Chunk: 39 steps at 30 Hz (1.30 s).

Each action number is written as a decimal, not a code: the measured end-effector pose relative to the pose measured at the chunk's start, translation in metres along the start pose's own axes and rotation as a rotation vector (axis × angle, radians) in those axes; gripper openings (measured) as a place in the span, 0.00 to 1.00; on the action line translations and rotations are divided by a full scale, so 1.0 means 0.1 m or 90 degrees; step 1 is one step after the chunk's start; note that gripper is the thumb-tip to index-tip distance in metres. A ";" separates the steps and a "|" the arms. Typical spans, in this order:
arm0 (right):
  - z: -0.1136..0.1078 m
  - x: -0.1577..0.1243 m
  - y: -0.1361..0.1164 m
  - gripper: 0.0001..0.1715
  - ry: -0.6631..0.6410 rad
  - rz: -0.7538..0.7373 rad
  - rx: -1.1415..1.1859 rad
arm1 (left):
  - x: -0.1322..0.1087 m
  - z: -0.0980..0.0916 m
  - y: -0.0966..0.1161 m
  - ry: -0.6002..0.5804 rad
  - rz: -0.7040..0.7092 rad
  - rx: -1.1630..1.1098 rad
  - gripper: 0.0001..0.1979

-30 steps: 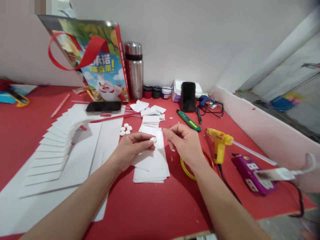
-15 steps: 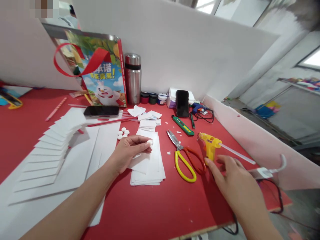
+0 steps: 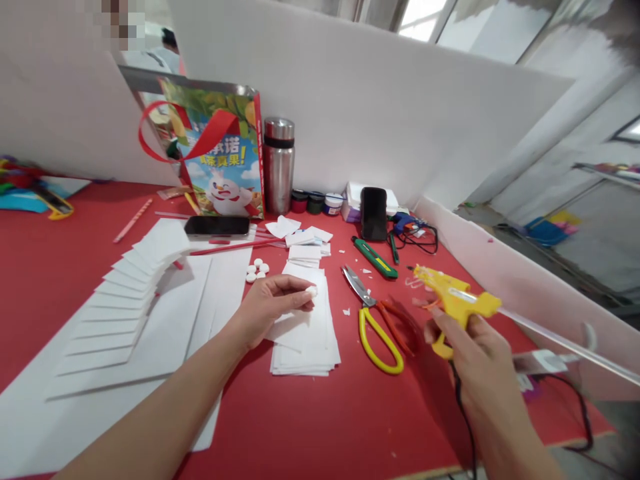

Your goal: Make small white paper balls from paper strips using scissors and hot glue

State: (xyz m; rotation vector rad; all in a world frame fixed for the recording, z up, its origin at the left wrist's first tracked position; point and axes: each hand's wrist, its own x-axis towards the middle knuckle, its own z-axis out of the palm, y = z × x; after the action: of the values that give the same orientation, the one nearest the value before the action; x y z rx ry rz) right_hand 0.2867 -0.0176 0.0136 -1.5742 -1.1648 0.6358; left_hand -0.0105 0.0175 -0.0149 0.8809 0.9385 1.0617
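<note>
Between the thumb and fingers of my left hand (image 3: 275, 303) is a small white disc (image 3: 311, 292), held over a stack of white paper pieces (image 3: 310, 347). My right hand (image 3: 480, 347) is closed around the handle of a yellow glue gun (image 3: 453, 297), raised off the table with its nozzle facing left. A clear glue stick (image 3: 560, 337) sticks out of the gun's back. Several similar white discs (image 3: 257, 270) lie just beyond my left hand. Scissors (image 3: 377, 320) with one yellow and one red handle rest between my hands.
Left, a fan-like stepped white paper model (image 3: 115, 313) stands on white sheets. Behind are a phone (image 3: 217, 226), a gift bag (image 3: 225, 160), a steel flask (image 3: 279, 167) and paint jars (image 3: 315, 203). A green cutter (image 3: 375, 258) lies beyond the scissors. A black cord (image 3: 465, 413) hangs below the gun.
My right hand has taken hold of the glue gun and lifted it from the table. The left hand still pinches the white disc. The view has shifted slightly.
</note>
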 end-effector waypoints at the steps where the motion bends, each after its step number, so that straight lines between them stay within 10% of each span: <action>1: 0.06 -0.10 -0.10 0.11 -0.048 0.050 0.124 | 0.00 0.00 0.00 0.002 0.000 -0.002 0.12; 9: 0.55 -0.29 -0.43 0.11 -0.392 0.155 0.366 | 0.05 -0.05 -0.01 0.062 0.053 -0.030 0.13; 39: 0.75 -0.29 -0.09 0.17 -0.459 0.129 0.292 | 0.01 0.01 0.01 0.091 0.106 0.130 0.14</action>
State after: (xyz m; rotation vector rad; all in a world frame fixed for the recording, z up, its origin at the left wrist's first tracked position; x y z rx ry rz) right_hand 0.2091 -0.0127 -0.0073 -1.0891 -1.2440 1.5725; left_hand -0.0093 0.0183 -0.0139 1.0766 1.1216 1.1974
